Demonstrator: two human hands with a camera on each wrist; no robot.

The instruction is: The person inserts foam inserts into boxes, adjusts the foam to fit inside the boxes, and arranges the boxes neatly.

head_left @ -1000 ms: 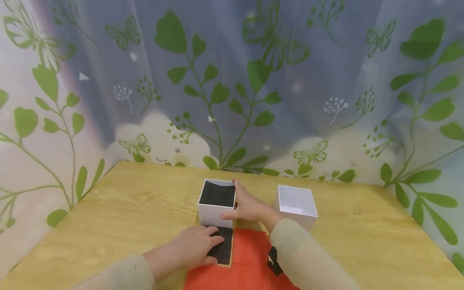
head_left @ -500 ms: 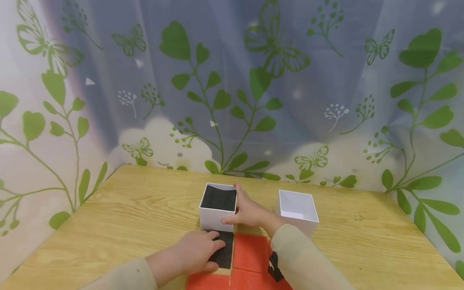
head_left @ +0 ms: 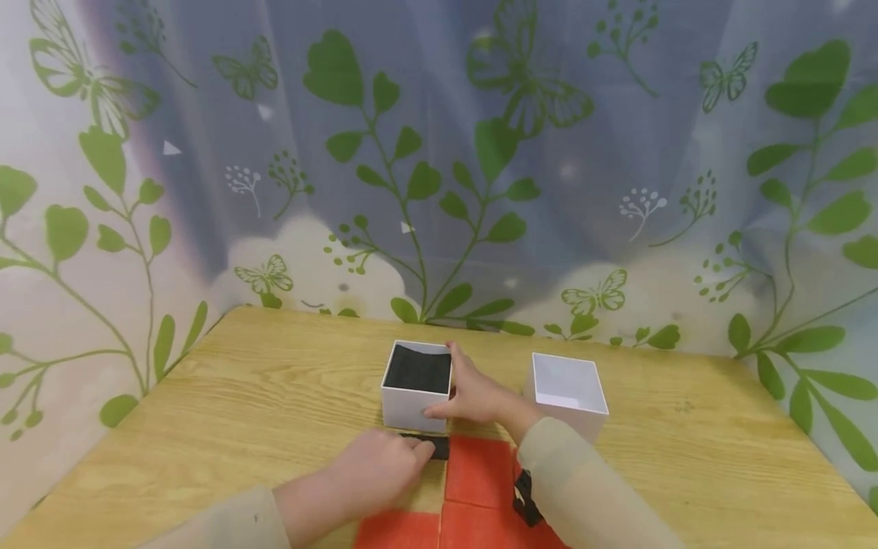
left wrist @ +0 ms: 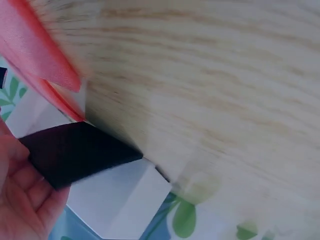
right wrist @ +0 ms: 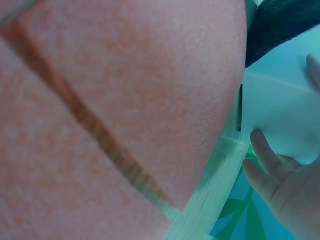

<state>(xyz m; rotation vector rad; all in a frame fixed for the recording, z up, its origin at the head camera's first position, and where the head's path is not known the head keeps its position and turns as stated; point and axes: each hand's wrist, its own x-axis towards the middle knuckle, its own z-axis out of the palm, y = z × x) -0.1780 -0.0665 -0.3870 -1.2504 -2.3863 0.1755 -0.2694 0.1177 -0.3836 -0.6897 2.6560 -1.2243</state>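
Lifted at its near edge since a second ago, the black pad (head_left: 427,444) now shows only as a thin dark strip in front of the white box (head_left: 415,385), where before it lay flat on the orange mat (head_left: 480,473). The left hand (head_left: 380,470) pinches it, its grip narrow on the pad. The right hand (head_left: 473,393) still steadies the box's side, fingers curled against it. Another black pad already lines the box; an open white box (head_left: 567,390) stands apart on the worktop (head_left: 274,396).
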